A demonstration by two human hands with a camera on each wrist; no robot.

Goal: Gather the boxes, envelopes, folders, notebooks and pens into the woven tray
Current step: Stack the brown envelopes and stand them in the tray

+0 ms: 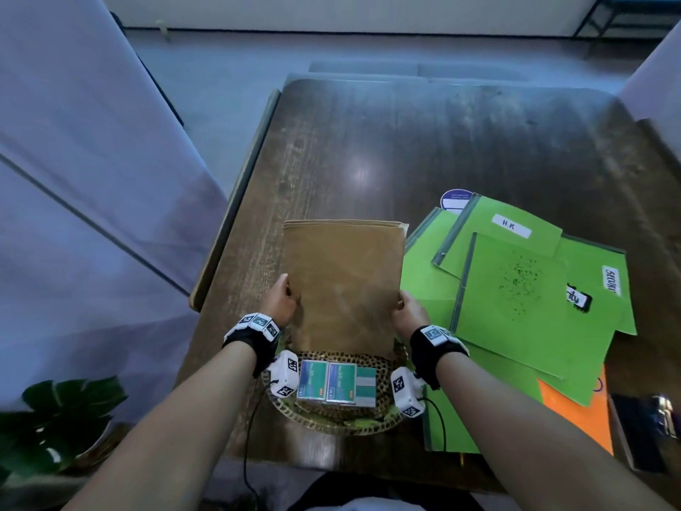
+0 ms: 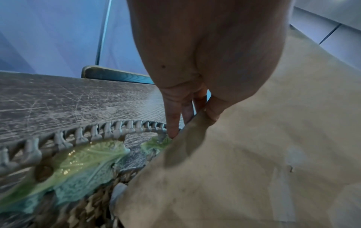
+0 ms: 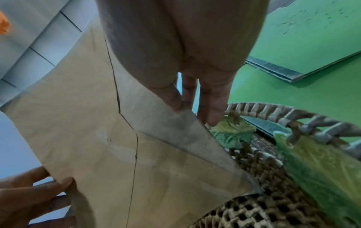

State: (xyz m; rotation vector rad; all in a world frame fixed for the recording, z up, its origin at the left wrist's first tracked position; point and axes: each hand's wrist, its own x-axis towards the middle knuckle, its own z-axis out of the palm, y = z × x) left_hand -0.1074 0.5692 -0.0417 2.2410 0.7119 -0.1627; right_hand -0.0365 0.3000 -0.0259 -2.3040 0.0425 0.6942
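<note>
A stack of brown envelopes (image 1: 342, 282) stands tilted with its lower edge inside the round woven tray (image 1: 331, 422). My left hand (image 1: 287, 295) grips its left edge, thumb on the front. My right hand (image 1: 402, 303) grips the right edge the same way. Three small green-and-white boxes (image 1: 326, 381) lie side by side in the tray's near half. In the left wrist view my fingers (image 2: 173, 120) reach behind the envelopes (image 2: 254, 154), just above the tray rim (image 2: 78, 134). In the right wrist view my fingers (image 3: 210, 108) hold the envelopes (image 3: 87, 138) beside the tray rim (image 3: 273, 111).
Several green folders (image 1: 516, 289) lie fanned on the dark wooden table (image 1: 368, 142) right of the tray, over an orange folder (image 1: 575, 414). A black clipboard (image 1: 645, 433) sits at the right edge. A potted plant (image 1: 62, 418) stands on the floor at lower left.
</note>
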